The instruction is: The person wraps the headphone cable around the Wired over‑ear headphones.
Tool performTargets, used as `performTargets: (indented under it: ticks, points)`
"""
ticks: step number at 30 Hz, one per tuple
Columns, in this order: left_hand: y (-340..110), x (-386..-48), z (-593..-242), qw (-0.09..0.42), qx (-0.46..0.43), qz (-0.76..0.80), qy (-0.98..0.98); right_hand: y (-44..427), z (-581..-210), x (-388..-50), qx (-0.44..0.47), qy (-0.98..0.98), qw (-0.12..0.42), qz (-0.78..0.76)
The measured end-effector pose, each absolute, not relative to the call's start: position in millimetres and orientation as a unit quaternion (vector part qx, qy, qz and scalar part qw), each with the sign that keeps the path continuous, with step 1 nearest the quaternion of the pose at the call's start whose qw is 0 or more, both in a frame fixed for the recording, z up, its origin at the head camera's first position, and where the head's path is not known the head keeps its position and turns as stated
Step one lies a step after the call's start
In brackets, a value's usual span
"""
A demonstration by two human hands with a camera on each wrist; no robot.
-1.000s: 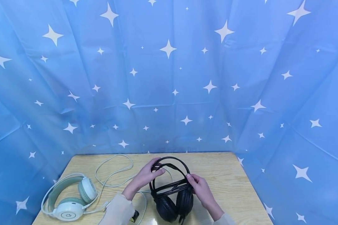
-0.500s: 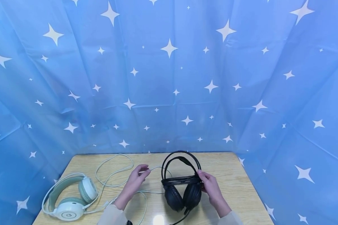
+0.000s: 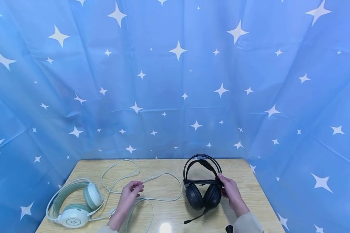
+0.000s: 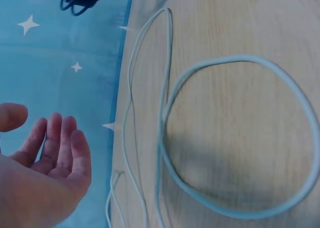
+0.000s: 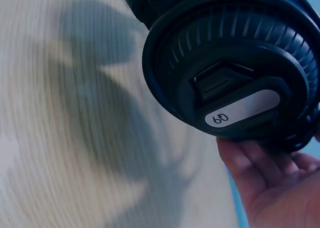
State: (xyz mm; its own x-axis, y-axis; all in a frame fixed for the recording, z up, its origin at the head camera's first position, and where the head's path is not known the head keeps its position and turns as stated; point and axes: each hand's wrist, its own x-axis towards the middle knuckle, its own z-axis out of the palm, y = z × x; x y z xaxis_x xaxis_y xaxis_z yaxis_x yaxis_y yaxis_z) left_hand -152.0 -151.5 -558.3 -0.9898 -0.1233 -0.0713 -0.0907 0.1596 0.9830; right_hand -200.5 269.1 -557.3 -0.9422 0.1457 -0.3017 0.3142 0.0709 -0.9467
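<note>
My right hand [image 3: 233, 195] grips the black over-ear headset [image 3: 194, 196] by its right side, near the joint of band and ear cup. Black cable is wound across the headband, and a microphone boom [image 3: 194, 219] sticks out at lower left. The right wrist view shows one ear cup [image 5: 240, 53] close up, with its shadow on the wood. My left hand [image 3: 130, 196] holds nothing; its fingers are loosely bent in the left wrist view. It hovers by the pale green cable [image 4: 240, 58] that lies in loops. White-and-green headphones [image 3: 74, 216] rest at the table's left.
The light wooden table [image 3: 250, 220] backs onto a blue curtain [image 3: 175, 81] with white stars. Loops of pale cable spread over the table's left and middle. A small black object [image 3: 229, 228] shows by the right sleeve.
My left hand has let go of the black headset and drawn back left. My right hand has carried the headset to the right, and its microphone boom now shows.
</note>
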Motion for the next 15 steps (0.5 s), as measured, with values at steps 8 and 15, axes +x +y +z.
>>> performTargets:
  ticks: [8,15]
  points:
    - [-159,-145,-571,0.012,0.082,-0.64,-0.764,280,-577,-212,0.176,0.729,0.091,-0.655]
    - [-160,-141,-576,0.001,0.104,-0.651,-0.752,300,-584,-222,0.185,0.746,0.119,-0.629]
